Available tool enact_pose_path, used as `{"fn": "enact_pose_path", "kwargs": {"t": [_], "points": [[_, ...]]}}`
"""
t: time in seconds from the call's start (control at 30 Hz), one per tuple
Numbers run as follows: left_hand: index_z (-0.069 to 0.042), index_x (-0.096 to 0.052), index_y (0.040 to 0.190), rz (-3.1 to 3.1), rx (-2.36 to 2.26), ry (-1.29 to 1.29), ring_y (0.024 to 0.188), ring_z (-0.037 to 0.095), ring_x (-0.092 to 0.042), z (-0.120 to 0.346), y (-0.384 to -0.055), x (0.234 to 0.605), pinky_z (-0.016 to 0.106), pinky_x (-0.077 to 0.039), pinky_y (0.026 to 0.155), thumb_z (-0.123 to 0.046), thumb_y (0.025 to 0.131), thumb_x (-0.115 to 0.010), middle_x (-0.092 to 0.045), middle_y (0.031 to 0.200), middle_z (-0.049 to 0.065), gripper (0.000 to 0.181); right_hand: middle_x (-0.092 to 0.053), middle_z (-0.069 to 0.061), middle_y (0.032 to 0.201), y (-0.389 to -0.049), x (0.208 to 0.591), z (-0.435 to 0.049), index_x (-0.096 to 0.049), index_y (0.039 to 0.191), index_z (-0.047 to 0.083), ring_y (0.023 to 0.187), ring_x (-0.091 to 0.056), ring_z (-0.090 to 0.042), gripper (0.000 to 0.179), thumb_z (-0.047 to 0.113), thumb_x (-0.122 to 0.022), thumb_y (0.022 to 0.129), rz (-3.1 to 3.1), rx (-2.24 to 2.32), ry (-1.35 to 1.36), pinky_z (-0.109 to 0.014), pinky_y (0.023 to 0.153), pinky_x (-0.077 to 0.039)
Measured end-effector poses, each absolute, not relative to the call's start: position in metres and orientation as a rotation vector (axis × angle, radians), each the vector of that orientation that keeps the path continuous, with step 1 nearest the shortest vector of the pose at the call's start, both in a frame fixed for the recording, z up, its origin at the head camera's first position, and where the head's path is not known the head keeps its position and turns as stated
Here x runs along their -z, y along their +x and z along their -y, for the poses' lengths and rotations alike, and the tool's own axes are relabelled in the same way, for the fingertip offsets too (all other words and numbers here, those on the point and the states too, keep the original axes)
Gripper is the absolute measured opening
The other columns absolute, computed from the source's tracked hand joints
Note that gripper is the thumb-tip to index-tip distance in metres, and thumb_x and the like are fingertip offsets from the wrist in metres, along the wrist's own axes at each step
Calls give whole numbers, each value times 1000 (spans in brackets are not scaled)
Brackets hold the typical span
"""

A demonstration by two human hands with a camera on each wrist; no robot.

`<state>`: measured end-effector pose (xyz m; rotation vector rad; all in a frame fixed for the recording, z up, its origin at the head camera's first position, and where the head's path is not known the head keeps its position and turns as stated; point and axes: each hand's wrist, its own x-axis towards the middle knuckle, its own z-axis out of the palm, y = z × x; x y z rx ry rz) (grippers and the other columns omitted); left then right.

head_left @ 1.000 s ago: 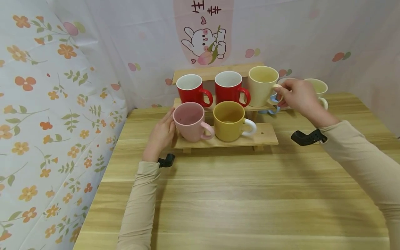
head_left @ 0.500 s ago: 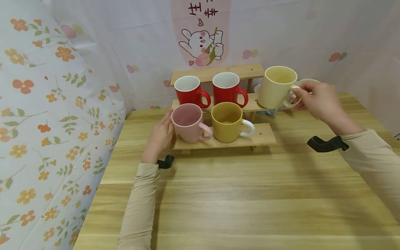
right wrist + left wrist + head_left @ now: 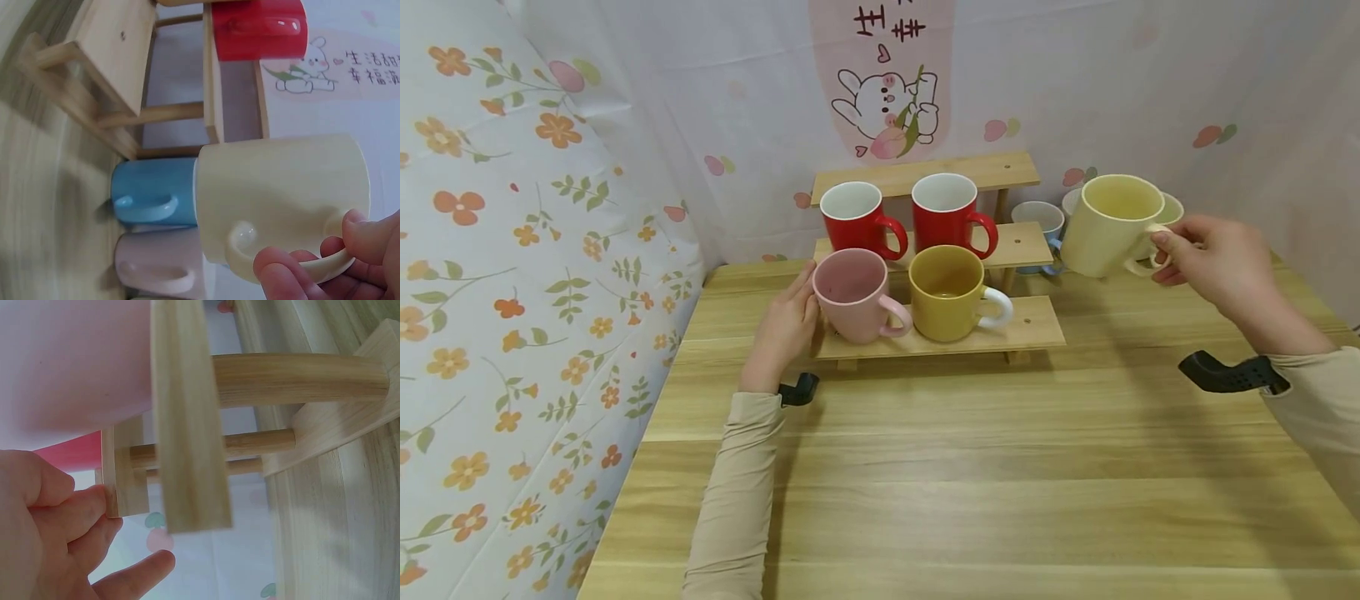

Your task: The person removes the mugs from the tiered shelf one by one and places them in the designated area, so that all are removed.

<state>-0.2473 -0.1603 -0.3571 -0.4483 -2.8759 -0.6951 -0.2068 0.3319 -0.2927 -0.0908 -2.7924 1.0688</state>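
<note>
My right hand (image 3: 1221,262) pinches the handle of a pale yellow mug (image 3: 1105,233), upright, to the right of the three-tier wooden rack (image 3: 1037,329). In the right wrist view, thumb and fingers close round that handle, and the mug (image 3: 281,194) overlaps a blue mug (image 3: 153,187). At the rack's left end my left hand (image 3: 784,329) lies beside a pink mug (image 3: 853,304); the left wrist view has its fingertips right at the end of a rack board (image 3: 125,494). A mustard mug (image 3: 947,300) with a white handle shares the bottom tier with the pink one.
Two red mugs (image 3: 855,221) stand on the middle tier. Behind the rack's right end, on the table (image 3: 970,483), are a light blue mug (image 3: 1037,218), a whitish-pink mug (image 3: 162,262) and another pale mug (image 3: 1171,210), partly hidden. A cloth backdrop (image 3: 737,92) hangs behind.
My right hand has carried the pale yellow mug off the right end of the middle tier, rightward and slightly toward me, uncovering the light blue mug. The left hand has kept its place.
</note>
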Motion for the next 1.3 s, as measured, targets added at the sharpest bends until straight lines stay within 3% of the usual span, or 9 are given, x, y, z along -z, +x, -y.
{"fn": "enact_pose_path", "kwargs": {"t": [0.13, 0.33, 0.53, 0.67, 0.87, 1.1, 1.3], "points": [[-10, -36, 148, 2871, 708, -436, 133, 34, -43, 161, -247, 355, 49, -39, 108, -20, 103, -33, -29, 156, 4, 46, -61, 22, 66, -204, 297, -338, -60, 101, -4, 53, -60, 9, 46, 41, -47, 98, 2835, -1027, -101, -12, 50, -48], [-11, -37, 148, 2866, 714, -433, 130, 34, -47, 162, -248, 353, 48, -44, 100, -20, 102, -33, -30, 156, 4, 47, -70, 3, 71, -200, 311, -343, -60, 106, -2, 54, -61, 8, 52, 46, -43, 98, 2931, -945, -88, -14, 51, -46], [-12, -36, 148, 2876, 701, -429, 124, 33, -52, 162, -248, 355, 46, -46, 96, -21, 102, -33, -29, 156, 2, 47, -68, -11, 78, -202, 334, -338, -58, 104, -8, 53, -60, 6, 48, 37, -44, 100, 2920, -1037, -21, -19, 51, -52], [-13, -36, 148, 2872, 698, -427, 118, 33, -55, 162, -248, 357, 45, -47, 92, -22, 102, -34, -30, 156, 3, 47, -65, -9, 75, -206, 347, -332, -57, 100, -11, 52, -59, 7, 42, 29, -45, 101, 2893, -1119, 20, -19, 50, -53], [-12, -35, 148, 2865, 706, -439, 128, 33, -49, 160, -248, 359, 49, -45, 101, -20, 102, -34, -30, 156, 3, 47, -66, -17, 77, -211, 360, -327, -59, 96, -11, 50, -59, 6, 42, 29, -46, 101, 2916, -1095, 34, -22, 50, -54], [-13, -36, 149, 2879, 710, -436, 132, 33, -45, 159, -248, 358, 49, -40, 107, -21, 103, -34, -29, 156, 3, 47, -65, -15, 76, -214, 372, -320, -58, 92, -10, 51, -60, 4, 40, 28, -46, 101, 2912, -1148, 29, -29, 53, -57], [-14, -35, 149, 2897, 704, -426, 134, 32, -43, 159, -248, 358, 50, -38, 108, -23, 103, -33, -27, 157, 1, 47, -65, -15, 73, -217, 377, -309, -58, 92, -12, 50, -60, 6, 36, 21, -47, 101, 2853, -1230, 34, -28, 52, -57]]}}
